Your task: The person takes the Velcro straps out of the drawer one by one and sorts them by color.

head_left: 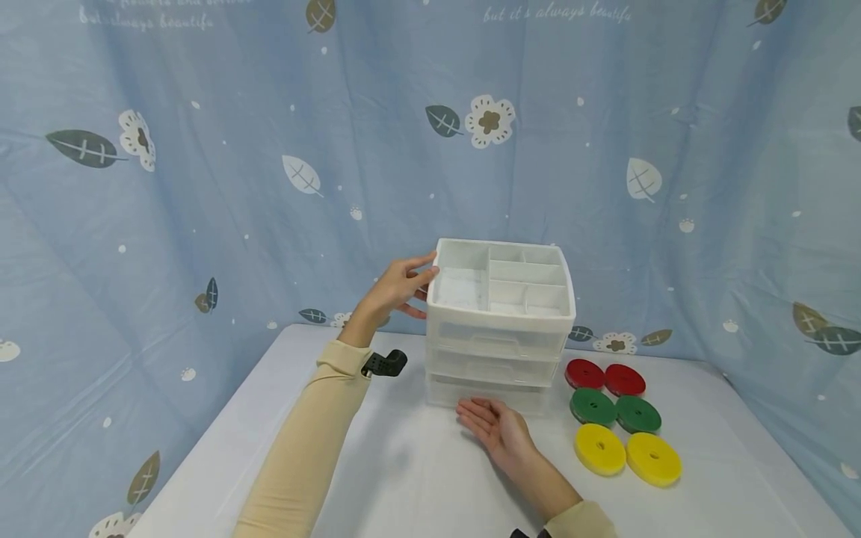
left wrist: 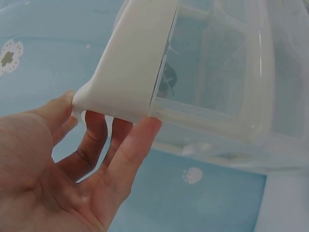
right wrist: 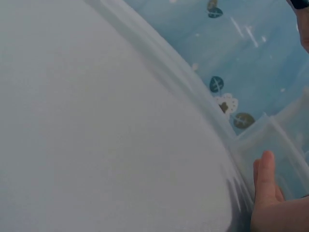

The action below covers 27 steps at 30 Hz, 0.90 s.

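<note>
A white plastic drawer organizer (head_left: 499, 317) stands on the table, with a divided open tray on top and three see-through drawers below, all pushed in. At its upper left side, my left hand (head_left: 398, 288) holds the rim. In the left wrist view, the thumb and fingertips of that left hand (left wrist: 91, 159) pinch the white top frame (left wrist: 133, 63). My right hand (head_left: 501, 433) is low at the front, fingers extended and palm turned up, right by the bottom drawer (head_left: 447, 390). The right wrist view shows the right hand's fingers (right wrist: 266, 179) overlapping the see-through drawer front.
Right of the organizer lie paired flat rolls: red rolls (head_left: 624, 379) at the back, green rolls (head_left: 593, 407) in the middle, yellow rolls (head_left: 654, 459) nearest. The white table (head_left: 377, 478) meets a blue patterned curtain (head_left: 377, 187) behind and at both sides.
</note>
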{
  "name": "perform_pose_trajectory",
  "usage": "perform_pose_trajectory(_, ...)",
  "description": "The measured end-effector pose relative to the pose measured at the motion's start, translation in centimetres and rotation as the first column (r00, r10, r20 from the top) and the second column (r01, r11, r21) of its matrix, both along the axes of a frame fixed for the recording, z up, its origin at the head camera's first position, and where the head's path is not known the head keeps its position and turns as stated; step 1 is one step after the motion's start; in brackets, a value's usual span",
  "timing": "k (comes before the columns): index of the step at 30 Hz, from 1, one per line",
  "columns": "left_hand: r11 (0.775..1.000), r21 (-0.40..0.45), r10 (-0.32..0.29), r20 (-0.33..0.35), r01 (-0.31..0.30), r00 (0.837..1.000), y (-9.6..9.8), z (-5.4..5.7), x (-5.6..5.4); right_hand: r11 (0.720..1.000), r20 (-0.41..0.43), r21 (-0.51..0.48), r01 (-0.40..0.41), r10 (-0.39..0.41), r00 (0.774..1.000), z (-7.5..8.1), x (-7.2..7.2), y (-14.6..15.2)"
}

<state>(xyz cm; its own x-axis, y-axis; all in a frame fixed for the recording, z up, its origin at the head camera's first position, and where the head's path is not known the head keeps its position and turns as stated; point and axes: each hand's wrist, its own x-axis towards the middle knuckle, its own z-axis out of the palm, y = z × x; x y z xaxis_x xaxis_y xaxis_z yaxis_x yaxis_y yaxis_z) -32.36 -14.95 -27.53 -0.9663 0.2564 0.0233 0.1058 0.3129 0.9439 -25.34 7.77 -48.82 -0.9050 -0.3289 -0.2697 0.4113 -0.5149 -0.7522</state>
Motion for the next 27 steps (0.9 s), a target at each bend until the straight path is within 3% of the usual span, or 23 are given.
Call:
perform_pose_trajectory(7,1.0,-0.012,0.0,-0.022,0.0,1.0,-0.2,-0.5,-0.5,1.0,-0.021,0.008,0.024,-0.024,0.999,0.1,-0.9,-0.3)
perform_pose_trajectory(17,1.0,0.006,0.001,0.017,-0.001,1.0,0.0,0.2,0.3,0.999,-0.012,-0.04,0.038,-0.038,0.999,0.0,-1.7,-0.4)
perform_pose_trajectory(24,1.0,-0.002,0.03,-0.026,-0.03,0.999,-0.4,-2.0,-2.0,0.997,-0.003,-0.068,0.048,-0.049,0.999,0.0,-1.7,-0.5)
perform_pose_trajectory(27,0.999,-0.002,0.036,-0.025,-0.037,0.999,-0.4,-2.1,-2.0,0.996,-0.005,-0.069,0.052,-0.052,0.999,-0.1,-1.7,-0.5)
